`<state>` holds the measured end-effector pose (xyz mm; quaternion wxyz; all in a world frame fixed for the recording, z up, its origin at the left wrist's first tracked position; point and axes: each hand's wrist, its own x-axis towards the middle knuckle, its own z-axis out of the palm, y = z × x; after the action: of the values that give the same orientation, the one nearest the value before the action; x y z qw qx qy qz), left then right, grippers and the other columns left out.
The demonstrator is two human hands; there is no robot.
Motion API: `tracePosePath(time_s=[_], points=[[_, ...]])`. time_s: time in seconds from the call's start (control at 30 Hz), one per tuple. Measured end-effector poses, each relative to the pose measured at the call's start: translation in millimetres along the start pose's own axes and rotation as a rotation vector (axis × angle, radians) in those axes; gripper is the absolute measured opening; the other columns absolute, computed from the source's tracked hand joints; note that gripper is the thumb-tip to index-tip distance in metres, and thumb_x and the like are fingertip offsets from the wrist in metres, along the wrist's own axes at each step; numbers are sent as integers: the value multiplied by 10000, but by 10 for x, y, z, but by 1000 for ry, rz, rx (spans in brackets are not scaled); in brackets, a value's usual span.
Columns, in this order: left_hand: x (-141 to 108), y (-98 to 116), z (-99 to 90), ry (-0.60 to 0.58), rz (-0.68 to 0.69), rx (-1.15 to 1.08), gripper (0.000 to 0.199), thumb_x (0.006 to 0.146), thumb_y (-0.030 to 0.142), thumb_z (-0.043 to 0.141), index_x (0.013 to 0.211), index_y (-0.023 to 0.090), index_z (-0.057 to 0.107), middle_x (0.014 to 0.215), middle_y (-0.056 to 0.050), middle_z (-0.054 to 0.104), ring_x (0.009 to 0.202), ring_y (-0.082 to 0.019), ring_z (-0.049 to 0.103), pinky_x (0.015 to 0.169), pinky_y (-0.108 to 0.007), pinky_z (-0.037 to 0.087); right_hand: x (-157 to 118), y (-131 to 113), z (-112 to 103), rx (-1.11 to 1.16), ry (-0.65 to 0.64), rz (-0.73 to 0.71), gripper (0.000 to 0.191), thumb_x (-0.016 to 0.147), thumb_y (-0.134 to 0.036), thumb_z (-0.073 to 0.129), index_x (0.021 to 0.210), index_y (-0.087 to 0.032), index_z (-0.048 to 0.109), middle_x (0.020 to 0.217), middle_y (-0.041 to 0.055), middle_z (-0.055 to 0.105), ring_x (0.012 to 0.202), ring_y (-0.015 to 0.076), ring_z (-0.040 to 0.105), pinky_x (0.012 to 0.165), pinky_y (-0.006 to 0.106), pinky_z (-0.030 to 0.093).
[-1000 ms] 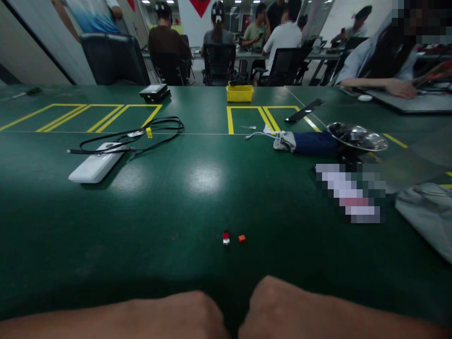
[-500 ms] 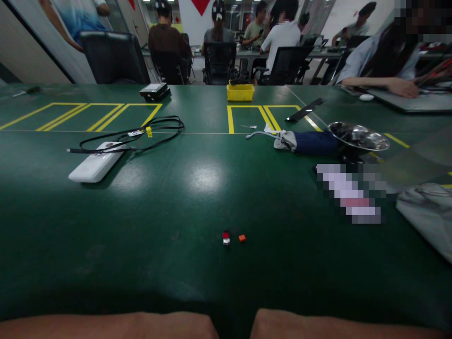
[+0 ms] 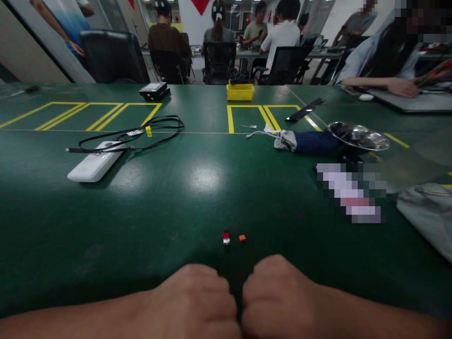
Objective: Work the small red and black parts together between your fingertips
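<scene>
Near the middle of the green table [image 3: 158,226] lie a tiny red and white piece [image 3: 226,238] and, just to its right, a small orange block [image 3: 242,238]. My left hand [image 3: 201,301] is curled into a fist at the bottom centre, below the red and white piece. Close beside it, knuckles turned toward it, my right hand [image 3: 278,296] is also a fist, below the orange block. A narrow gap parts the two hands. Neither touches the small pieces, and nothing shows in either fist.
A white power bank [image 3: 95,165] with a black cable [image 3: 162,123] lies left. Rightward are a blue pouch [image 3: 314,142], a metal bowl [image 3: 358,135], a blurred phone-like item [image 3: 348,193] and a grey cloth [image 3: 429,212]. A yellow basket [image 3: 240,92] stands behind. People sit beyond.
Both my hands have moved forward and up from the bottom edge, so the fists now show near the small pieces. The pieces have not moved.
</scene>
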<state>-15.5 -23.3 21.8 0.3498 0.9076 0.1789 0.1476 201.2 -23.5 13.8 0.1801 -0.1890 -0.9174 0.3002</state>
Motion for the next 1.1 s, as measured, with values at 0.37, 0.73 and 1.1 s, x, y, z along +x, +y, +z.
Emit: tracePosePath(time_s=[0.37,0.73,1.1], points=[[135,-367,-120,255,-277,214,436,812,149,560,1231,251,502,1172,-78,549,1051,-211,534,884,-396,489,116,325,-102,-207,234,451,169,822,-183,531,972,-195,608,969,57,561,798,149,555,727,305,475],[133,-353,-147,331,-271,138,199,804,61,495,944,182,567,1013,-61,592,921,-147,578,785,-282,506,98,340,-128,-117,268,379,156,843,-143,501,946,-183,611,902,39,601,786,129,566,717,267,455],[157,-388,-173,310,-381,299,191,781,179,601,967,220,588,923,-33,627,890,-193,559,781,-361,461,129,360,-119,-186,193,454,193,841,-191,525,989,-212,647,912,39,580,774,134,558,693,271,456]])
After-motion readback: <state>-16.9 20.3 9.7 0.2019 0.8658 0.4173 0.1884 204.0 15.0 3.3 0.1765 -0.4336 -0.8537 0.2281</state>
